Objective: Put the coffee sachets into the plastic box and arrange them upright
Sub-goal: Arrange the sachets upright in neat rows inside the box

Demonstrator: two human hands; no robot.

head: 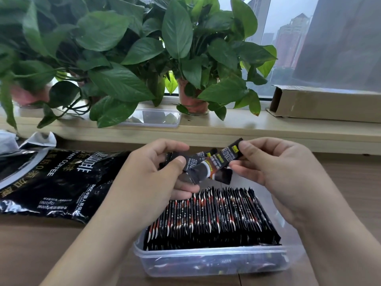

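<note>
A small fan of flat, glossy black coffee sachets (208, 168) is held just above the plastic box (206, 263). Their lower ends are gripped in the left hand (148, 172), with the thumb curled over them, while the upper end of the topmost sachet (233, 151) is pinched between thumb and forefinger of the right hand (274, 172). The box is rectangular, clear and round-cornered, and is set on the wood-grained tabletop (41, 244). It is filled with a dense row of packed sachets (212, 215), stood on edge and leaning slightly, their thin crimped tops forming a serrated line with red and white markings. To the left, a large crinkled foil coffee bag (51, 178), black with gold and white lettering, is laid flat on the tabletop, its torn top turned away. Behind, on a pale wooden sill (247, 129), broad-leaved potted plants (185, 48) are ranged. A clear plastic lid (152, 117) is seen beneath the leaves, and a long open-ended cardboard carton (325, 104) is laid at the right.
</note>
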